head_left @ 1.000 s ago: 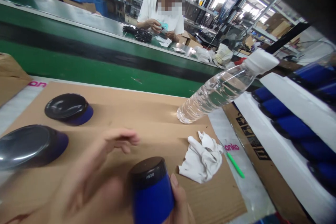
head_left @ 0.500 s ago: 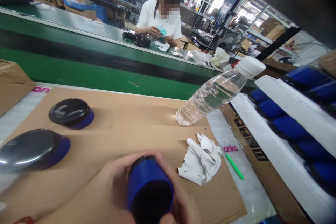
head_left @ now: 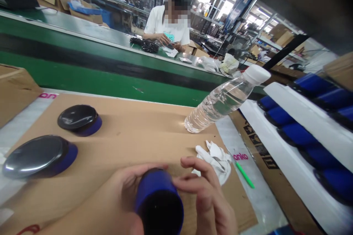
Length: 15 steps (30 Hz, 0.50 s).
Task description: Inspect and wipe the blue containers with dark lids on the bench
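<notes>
A blue cylinder-like device [head_left: 157, 187] with black ends is at the bottom centre, over the cardboard sheet. My left hand [head_left: 121, 194] wraps it from the left and grips it. At its right side is my right hand [head_left: 208, 194], fingers apart and partly bent, with one fingertip touching the device's upper right edge. A crumpled white cloth [head_left: 217, 161] lies just behind my right hand, which partly hides it. Two similar blue devices with glossy black oval tops stand to the left, a nearer device [head_left: 38, 156] and a farther device [head_left: 78, 117].
A clear water bottle [head_left: 215, 102] stands behind the cloth. To the right are a green pen [head_left: 245, 174] and white foam trays [head_left: 298, 165] holding several blue devices. Beyond a green conveyor [head_left: 110, 77], a co-worker [head_left: 168, 25] handles small items near black cables [head_left: 145, 44].
My right hand has come off the device's right side and spread its fingers, leaving a fingertip on it. My left hand keeps its grip. The view has shifted slightly.
</notes>
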Available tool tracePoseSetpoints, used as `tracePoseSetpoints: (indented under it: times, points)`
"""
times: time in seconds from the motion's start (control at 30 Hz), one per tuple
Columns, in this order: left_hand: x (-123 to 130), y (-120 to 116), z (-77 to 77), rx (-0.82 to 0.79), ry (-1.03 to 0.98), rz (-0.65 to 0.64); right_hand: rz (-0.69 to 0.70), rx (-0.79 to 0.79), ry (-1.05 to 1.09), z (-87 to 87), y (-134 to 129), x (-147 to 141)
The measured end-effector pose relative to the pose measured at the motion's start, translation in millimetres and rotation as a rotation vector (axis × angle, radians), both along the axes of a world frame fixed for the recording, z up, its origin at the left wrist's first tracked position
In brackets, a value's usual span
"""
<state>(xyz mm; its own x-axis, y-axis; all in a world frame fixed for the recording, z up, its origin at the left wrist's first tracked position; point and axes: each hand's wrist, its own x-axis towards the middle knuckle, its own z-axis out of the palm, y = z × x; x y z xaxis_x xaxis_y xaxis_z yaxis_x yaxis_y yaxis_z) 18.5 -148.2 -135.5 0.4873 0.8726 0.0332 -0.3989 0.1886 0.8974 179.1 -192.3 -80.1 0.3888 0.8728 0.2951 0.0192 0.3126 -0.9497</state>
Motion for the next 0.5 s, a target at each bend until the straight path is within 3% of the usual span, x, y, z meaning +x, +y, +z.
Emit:
tracePoseSetpoints:
  times: [0.07,0.13,0.23,0.3,0.37,0.5]
  points:
    - [0.4,0.2,1.9,0.125,-0.001,0.045,-0.018,-0.001,0.223,-2.2,3.7,0.7]
    - [-1.0,-0.7,13.1,0.225,0.056,-0.011,0.035,-0.058,0.397,-5.7,6.8,2.8]
    - [-6.6,-5.6,35.5,0.269,0.153,-0.079,0.346,-0.244,0.521,-7.7,9.6,4.4]
    - [-11.8,-8.2,44.1,0.369,0.293,-0.001,0.604,-0.320,0.504,-3.8,10.9,3.8]
    - [-17.1,-7.4,46.7,0.525,0.511,0.108,0.764,-0.328,0.429,4.0,13.3,2.8]
    - [-23.7,1.1,50.7,0.790,0.795,0.268,0.818,-0.326,0.356,17.6,24.6,0.0]
